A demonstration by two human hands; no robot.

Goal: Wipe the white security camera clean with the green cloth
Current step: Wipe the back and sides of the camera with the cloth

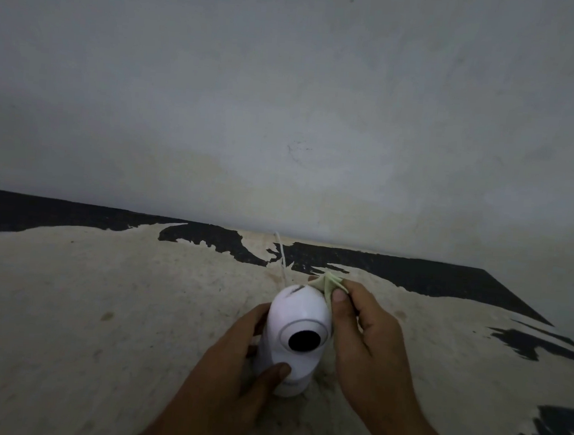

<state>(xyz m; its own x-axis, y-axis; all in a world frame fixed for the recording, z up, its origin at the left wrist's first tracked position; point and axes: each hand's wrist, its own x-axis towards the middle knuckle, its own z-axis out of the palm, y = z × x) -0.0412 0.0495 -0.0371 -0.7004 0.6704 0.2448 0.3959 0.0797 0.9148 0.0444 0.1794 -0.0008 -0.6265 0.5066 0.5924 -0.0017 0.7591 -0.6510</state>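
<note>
A: Where does the security camera (pixel 298 335) stand?

B: Near the person, in the middle of the view, upright on a worn surface (pixel 100 305) whose dark top layer has peeled away to pale patches. A plain wall (pixel 288 97) rises at the far edge.

A: Why is the left hand (pixel 232 367) wrapped round it?

B: Probably to steady it. The fingers curl round the left side of the body and the thumb presses across the lower front, so the hand is clasped on the camera. A tall, narrow body like that would likely tip or turn under a rub without such a hold.

A: And the right hand (pixel 368 347)?

B: It pinches the green cloth (pixel 328 282) between thumb and fingers, bunched small, and holds it against the upper right of the camera's rounded top. A bunched wad probably lets the fingertips press on the curve.

A: How does the camera look?

B: Smooth, glossy white, with a domed head, a grey ring round a black lens facing the person, and dark slots on top. A thin white cable (pixel 280 258) runs from behind it toward the wall. The light is dim, so whether dust remains cannot be told.
</note>
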